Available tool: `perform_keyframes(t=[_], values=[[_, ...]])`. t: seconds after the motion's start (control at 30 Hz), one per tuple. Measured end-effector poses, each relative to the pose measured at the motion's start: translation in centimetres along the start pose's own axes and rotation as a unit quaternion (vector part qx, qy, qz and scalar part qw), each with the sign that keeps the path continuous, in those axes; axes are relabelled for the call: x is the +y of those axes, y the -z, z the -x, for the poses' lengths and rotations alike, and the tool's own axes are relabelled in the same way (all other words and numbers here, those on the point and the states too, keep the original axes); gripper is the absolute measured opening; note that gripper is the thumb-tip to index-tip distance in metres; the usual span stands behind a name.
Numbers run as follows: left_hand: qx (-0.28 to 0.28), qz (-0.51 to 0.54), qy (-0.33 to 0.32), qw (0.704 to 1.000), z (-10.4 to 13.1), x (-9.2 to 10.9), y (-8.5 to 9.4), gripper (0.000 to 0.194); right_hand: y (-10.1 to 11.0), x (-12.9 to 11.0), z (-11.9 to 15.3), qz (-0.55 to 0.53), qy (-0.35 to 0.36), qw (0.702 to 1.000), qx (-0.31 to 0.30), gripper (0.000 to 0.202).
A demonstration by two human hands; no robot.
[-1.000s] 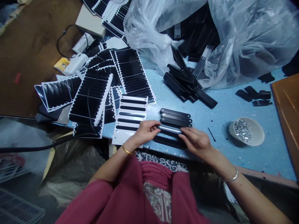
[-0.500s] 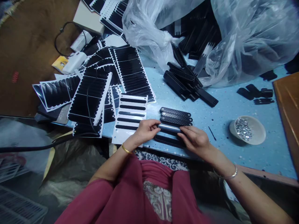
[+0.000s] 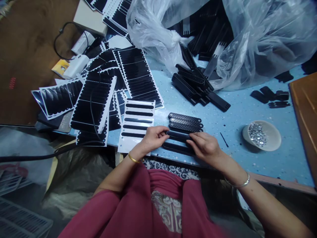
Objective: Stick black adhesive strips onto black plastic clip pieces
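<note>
From my seat I count two hands (image 3: 156, 137), two bracelets (image 3: 134, 159) and one bowl (image 3: 273, 137).
I make it three patterned handles (image 3: 185, 123), one black piece (image 3: 178, 136) between the fingers, one black bar (image 3: 177, 148) beside it, five strips (image 3: 139, 113) on the nearest white sheet (image 3: 125, 147), one thin stick (image 3: 224, 139); the metal bits (image 3: 257, 135) and overlapping sheets (image 3: 138, 74) I cannot count.

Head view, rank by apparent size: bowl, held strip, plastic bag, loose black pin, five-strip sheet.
Largest to smallest, by visible area:
1. Plastic bag
2. Five-strip sheet
3. Bowl
4. Held strip, partly hidden
5. Black pin
</note>
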State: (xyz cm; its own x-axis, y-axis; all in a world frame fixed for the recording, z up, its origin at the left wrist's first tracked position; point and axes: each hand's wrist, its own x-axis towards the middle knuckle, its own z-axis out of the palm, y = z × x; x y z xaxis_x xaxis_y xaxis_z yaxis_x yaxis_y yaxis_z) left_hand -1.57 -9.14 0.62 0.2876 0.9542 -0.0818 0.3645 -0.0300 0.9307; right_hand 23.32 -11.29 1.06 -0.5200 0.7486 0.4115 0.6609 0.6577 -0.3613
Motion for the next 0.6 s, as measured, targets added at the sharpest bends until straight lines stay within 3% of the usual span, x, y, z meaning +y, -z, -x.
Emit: perform_keyframes(t=[0.6], values=[[-0.006, 0.000, 0.009, 1.000, -0.17, -0.06, 0.03, 0.022, 0.14, -0.04, -0.23, 0.028, 0.007, 0.999, -0.027, 0.018]])
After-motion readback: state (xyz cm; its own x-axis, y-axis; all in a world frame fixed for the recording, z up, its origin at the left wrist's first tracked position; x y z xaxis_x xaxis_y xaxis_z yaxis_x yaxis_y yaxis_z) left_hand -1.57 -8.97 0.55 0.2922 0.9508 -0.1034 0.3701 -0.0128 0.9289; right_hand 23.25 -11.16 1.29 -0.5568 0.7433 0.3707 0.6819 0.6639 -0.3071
